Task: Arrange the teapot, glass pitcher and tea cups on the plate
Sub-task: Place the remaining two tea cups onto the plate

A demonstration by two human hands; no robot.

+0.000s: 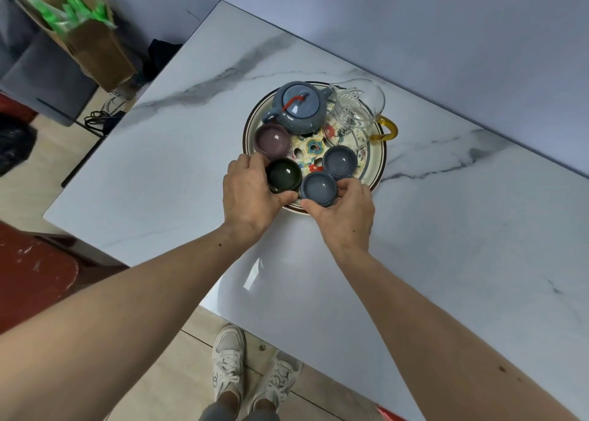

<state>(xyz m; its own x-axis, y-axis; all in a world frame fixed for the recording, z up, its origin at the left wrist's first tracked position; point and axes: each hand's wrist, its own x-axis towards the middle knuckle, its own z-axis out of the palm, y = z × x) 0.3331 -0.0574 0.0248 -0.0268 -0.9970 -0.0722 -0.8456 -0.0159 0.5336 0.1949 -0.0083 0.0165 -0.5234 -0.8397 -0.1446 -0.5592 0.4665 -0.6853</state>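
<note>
A round floral plate [377, 162] with a dark rim lies on the marble table. At its back stand a blue-grey teapot [299, 108] with a red cord on the lid and a clear glass pitcher [357, 109] with an amber handle. A purple cup [272, 140] sits at the left of the plate and a blue cup [340, 161] toward the right. My left hand [248, 194] grips a dark green cup [283, 175] at the plate's front. My right hand [345, 211] grips another blue cup [319, 187] beside it.
The white marble table [446, 229] has its near edge close to my feet and a wall behind it. Left of the table stand a cardboard box [79, 31] with green items, a grey seat and cables on the floor.
</note>
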